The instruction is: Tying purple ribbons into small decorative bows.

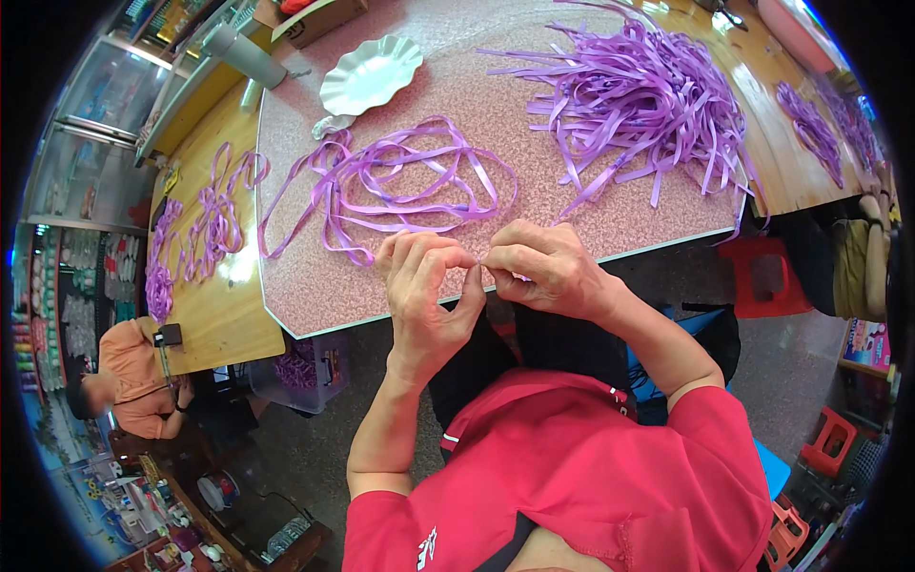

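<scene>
Pinching: left hand [419, 286] and right hand [548, 267] meet tip to tip at the table's [486, 95] near edge, thumbs drawn to index fingers; can't tell what, if anything, they grip. Looks partway: pile [658, 110] at 1–2 o'clock from the hands likely done, loops [335, 195] at 10–11 likely left. Both are flat, glossy purple ribbon. Table pink-speckled; dish [372, 76] at 11, pale, scalloped.

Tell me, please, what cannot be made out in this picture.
In the head view:
What, if anything, the left hand and right hand pinch: too small, covered by their grip.
Lower strands of the purple ribbon heap: buried under upper ones.
Part of the cardboard box: cut off by the top edge.
</scene>
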### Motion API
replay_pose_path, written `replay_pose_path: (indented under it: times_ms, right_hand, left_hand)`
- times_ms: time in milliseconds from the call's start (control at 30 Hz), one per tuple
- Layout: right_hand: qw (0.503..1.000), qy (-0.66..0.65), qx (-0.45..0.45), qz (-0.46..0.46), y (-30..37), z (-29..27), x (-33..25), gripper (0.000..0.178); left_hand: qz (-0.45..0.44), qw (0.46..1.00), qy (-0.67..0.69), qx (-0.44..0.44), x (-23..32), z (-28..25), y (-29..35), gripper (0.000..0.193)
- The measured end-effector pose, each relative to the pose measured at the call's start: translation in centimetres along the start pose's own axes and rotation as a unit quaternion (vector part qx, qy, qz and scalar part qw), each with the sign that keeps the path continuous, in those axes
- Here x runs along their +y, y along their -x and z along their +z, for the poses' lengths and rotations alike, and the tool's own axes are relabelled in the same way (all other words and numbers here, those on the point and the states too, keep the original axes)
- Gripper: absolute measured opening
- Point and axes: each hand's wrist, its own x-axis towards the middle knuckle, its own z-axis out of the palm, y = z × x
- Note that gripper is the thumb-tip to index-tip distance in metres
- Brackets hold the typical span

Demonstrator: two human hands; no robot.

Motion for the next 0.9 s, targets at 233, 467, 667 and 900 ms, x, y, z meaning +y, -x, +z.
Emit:
replay_pose_path:
  times_ms: [233, 467, 667, 900]
  right_hand:
    - [0.998, -0.054, 0.01, 0.035, 0.5, 0.4, 0.8, 0.021]
    - [0.973, -0.162, -0.007, 0.167, 0.9, 0.5, -0.5, 0.015]
    - [0.859, -0.388, 0.002, 0.334, 1.4, 1.0, -1.2, 0.013]
    - [0.945, -0.245, 0.035, 0.213, 1.2, 1.1, -0.7, 0.014]
  left_hand:
    - [0.035, 0.999, -0.032, -0.01, -0.1, 0.0, -0.4, 0.024]
    - [-0.044, 0.995, 0.09, -0.014, -0.1, 0.6, 0.4, 0.025]
    - [-0.182, 0.942, 0.281, -0.014, -0.4, 1.3, 1.6, 0.018]
    - [-0.201, 0.898, 0.39, 0.015, -0.3, 1.5, 1.7, 0.013]
